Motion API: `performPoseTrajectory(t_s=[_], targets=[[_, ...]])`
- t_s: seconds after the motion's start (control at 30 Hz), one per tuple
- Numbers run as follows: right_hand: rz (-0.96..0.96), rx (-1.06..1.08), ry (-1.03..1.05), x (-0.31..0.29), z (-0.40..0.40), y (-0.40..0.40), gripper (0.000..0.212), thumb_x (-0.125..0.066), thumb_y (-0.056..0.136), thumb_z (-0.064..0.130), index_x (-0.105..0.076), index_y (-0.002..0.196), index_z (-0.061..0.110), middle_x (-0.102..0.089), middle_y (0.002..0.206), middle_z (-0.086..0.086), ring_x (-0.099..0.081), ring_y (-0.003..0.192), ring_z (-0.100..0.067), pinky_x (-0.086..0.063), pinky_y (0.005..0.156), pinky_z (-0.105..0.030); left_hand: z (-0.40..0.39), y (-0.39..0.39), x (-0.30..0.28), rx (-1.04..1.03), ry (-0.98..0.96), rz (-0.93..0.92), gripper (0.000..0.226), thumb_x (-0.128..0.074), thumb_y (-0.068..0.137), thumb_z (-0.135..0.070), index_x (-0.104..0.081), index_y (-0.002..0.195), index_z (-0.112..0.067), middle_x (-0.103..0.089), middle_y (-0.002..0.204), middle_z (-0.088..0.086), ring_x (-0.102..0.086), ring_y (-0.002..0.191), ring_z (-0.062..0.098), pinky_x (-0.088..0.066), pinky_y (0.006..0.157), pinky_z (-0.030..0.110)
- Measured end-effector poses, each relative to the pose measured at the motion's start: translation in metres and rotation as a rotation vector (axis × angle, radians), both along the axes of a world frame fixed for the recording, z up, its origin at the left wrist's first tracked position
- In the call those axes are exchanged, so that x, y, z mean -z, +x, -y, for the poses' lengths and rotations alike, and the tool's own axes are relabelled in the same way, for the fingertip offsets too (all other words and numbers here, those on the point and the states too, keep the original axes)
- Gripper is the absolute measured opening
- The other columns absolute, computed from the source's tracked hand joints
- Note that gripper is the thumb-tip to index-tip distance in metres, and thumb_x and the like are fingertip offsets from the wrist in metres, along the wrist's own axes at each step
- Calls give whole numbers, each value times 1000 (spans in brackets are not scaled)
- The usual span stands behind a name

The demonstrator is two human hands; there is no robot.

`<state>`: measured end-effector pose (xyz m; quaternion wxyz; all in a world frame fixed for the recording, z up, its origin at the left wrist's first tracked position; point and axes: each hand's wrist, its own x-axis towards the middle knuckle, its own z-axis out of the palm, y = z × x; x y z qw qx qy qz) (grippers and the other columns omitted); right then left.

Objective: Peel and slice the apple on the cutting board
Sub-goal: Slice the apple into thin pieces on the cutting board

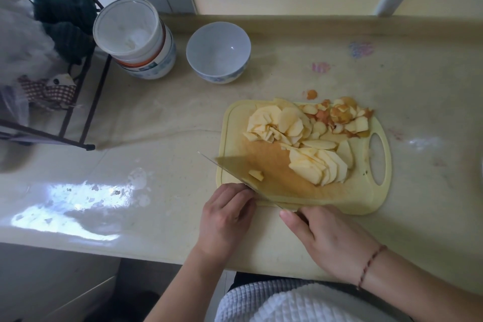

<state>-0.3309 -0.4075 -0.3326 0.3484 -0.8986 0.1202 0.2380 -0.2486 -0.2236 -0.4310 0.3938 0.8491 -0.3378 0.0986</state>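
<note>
- Apple slices [320,165], pale and thin, are lying fanned and heaped on the yellow plastic cutting board [366,198]; curled orange peel [339,115] is sitting at its far edge.
- I am seeing my right hand [329,238] gripping the handle of the knife [243,167], whose broad blade is lying nearly flat with one small apple piece [256,174] on it.
- My left hand [224,219] is curling loosely, fingertips touching the blade's spine.
- A white ceramic bowl [218,51] is standing well apart on the glossy counter [156,125].

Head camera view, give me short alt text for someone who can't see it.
A right hand holds a knife tilted over a yellow cutting board covered with apple slices and peels; the left hand touches the blade. An empty bowl sits behind.
</note>
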Motion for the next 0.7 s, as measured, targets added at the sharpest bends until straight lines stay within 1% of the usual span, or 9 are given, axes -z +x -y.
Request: performPoseTrajectory(t_s=[0.1, 0.2, 0.33, 0.37, 0.47, 0.57, 0.7], targets=[[14, -3, 4, 0, 1, 0, 65, -15, 87, 72, -36, 58, 17, -38, 51, 1, -37, 44, -14, -38, 49, -36, -2, 1, 1, -4, 4, 17, 16, -64, 91, -4, -75, 80, -1, -72, 84, 5, -64, 84, 19, -54, 78, 23], [22, -7, 3, -4, 2, -3, 66, -16, 87, 71, -38, 58, 16, -39, 51, -2, -43, 47, -20, -38, 50, -37, -3, 1, 1, -29, -4, 18, 17, -63, 91, -4, -75, 79, 0, -71, 81, 5, -61, 83, 19, -51, 76, 23], [19, -16, 2, -11, 1, -5, 63, -16, 87, 70, -37, 57, 18, -37, 50, -1, -38, 44, -14, -36, 48, -34, -2, 0, 0, -34, 5, -3, 17, -63, 90, -5, -74, 78, -1, -68, 78, 4, -59, 81, 19, -49, 74, 21], [18, -17, 1, -12, 0, -5, 63, -16, 87, 70, -37, 57, 18, -37, 49, -1, -38, 45, -14, -36, 48, -34, -3, 0, 1, -31, 10, -14, 15, -64, 89, -3, -74, 78, -1, -68, 78, 4, -60, 80, 20, -50, 73, 22], [20, -22, -6, -13, -3, -5, 62, -17, 88, 69, -37, 56, 20, -39, 49, -1, -44, 46, -17, -38, 49, -34, -4, 0, 4, -24, 26, -39, 8, -70, 83, 5, -75, 81, 0, -71, 82, 6, -65, 79, 25, -54, 71, 32], [25, -32, -32, -11, -3, -5, 63, -15, 87, 70, -37, 56, 20, -42, 48, -2, -49, 49, -21, -40, 50, -36, -5, 0, 3, -12, 25, -46, 8, -70, 83, 4, -76, 84, -1, -72, 85, 6, -66, 81, 26, -55, 74, 32], [45, -39, -62, -4, -5, -4, 63, -13, 88, 70, -38, 57, 21, -43, 49, -1, -48, 46, -18, -42, 50, -37, -4, 0, 3, -10, 43, -49, 15, -74, 78, 10, -77, 88, -2, -73, 89, 5, -65, 83, 24, -54, 77, 30]])
